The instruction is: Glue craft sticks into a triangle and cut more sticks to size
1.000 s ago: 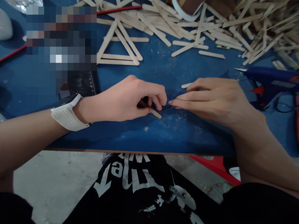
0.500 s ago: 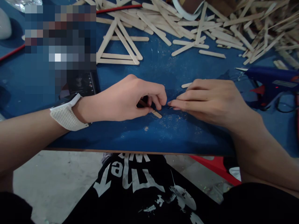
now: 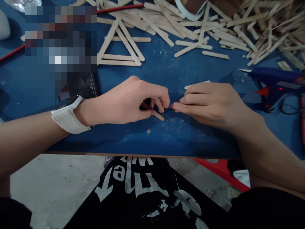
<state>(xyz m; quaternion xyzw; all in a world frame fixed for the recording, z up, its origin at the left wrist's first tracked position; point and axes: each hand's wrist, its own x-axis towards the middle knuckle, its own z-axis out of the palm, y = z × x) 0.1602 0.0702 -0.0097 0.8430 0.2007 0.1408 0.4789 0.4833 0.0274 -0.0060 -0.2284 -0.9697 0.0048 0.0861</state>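
At the far left our forearm crosses the blue table [image 3: 166, 140], a white woven watch band [image 3: 69, 118] on the wrist. Our left hand [image 3: 124, 103] rests on the table with thumb and fingers pinched narrowly around a short wooden stick [image 3: 159, 116]; its pale end pokes out at the hand's 4 o'clock, lying on the surface. Directly at 12 o'clock from that hand lies a triangle of sticks [image 3: 121, 47], well apart from it, and beyond it the loose pile of sticks [image 3: 214, 28] spreads toward 1 and 2 o'clock.

Moving right, our right hand [image 3: 214, 103] lies flat, fingers stretched out close together, their tips touching the left hand's fingertips just above the short stick (what the right fingers press, a thin dark line on the table, we cannot make out). Another stick [image 3: 196, 84] peeks from behind that hand's knuckles at its 11 o'clock. Farther right, at 2 o'clock from the right hand, a blue glue gun [image 3: 276, 83] lies on the table, nozzle pointing left.
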